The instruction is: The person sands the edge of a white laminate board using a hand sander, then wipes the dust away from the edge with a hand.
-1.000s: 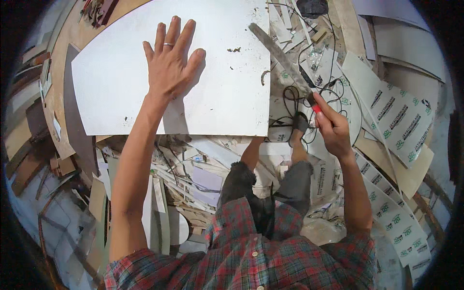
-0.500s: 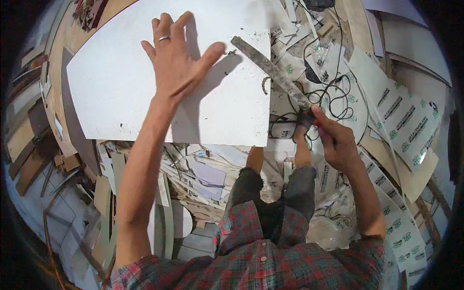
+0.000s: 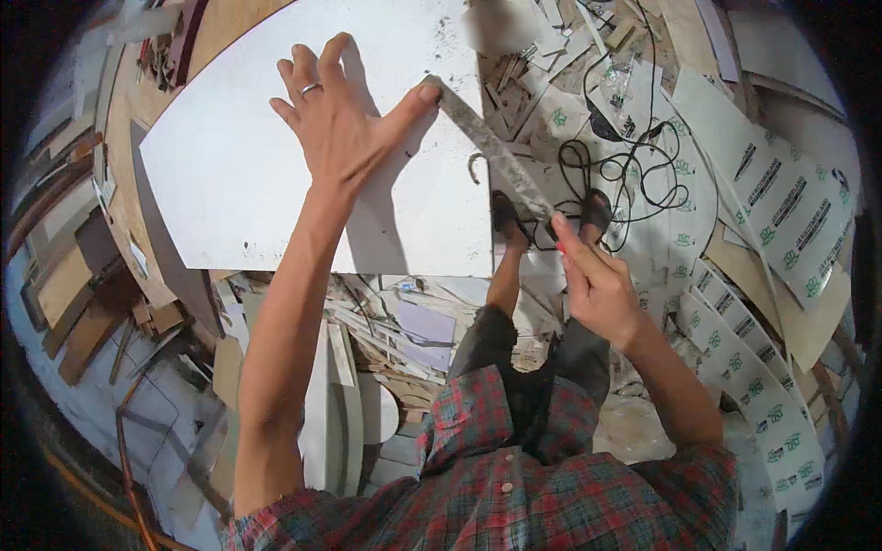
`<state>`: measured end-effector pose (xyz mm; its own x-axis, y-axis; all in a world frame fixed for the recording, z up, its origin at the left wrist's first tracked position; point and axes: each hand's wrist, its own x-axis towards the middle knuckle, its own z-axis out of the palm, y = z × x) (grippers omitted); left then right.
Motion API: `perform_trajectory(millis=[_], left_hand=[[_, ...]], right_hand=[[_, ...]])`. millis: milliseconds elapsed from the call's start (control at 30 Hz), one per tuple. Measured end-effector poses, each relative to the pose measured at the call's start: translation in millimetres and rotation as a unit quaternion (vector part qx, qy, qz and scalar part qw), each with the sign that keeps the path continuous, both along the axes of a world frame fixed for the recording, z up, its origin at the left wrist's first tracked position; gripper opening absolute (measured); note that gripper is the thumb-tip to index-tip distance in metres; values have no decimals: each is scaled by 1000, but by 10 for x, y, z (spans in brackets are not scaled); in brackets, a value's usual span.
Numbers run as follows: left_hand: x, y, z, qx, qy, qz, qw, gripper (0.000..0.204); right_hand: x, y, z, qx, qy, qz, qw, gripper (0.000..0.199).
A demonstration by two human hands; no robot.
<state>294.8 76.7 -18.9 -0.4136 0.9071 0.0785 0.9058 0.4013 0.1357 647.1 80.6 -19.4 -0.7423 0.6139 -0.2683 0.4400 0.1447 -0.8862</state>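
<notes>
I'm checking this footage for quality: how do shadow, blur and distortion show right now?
Head view: the left hand and forearm cast a grey shadow rightward on the white panel; head view: a round blurred patch at the top hides detail, while the grey blade looks fairly sharp; head view: edges bow toward a dark rim.

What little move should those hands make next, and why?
Perhaps ease the left hand's thumb back along the white panel: the long metal tool's tip appears right against it, while the right hand grips the tool's other end.
</notes>
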Motion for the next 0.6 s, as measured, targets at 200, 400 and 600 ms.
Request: perform_trajectory(millis=[200, 400, 600], left_hand=[[-61, -10, -9, 12, -36, 6, 999, 118], [-81, -45, -23, 58, -76, 7, 995, 113], [-93, -43, 0, 85, -112, 11, 990, 106]], right_hand=[[65, 73, 87, 23, -14, 11, 1000, 58], [-196, 185, 168, -19, -23, 73, 997, 57], [-343, 423, 176, 15, 31, 49, 998, 56]])
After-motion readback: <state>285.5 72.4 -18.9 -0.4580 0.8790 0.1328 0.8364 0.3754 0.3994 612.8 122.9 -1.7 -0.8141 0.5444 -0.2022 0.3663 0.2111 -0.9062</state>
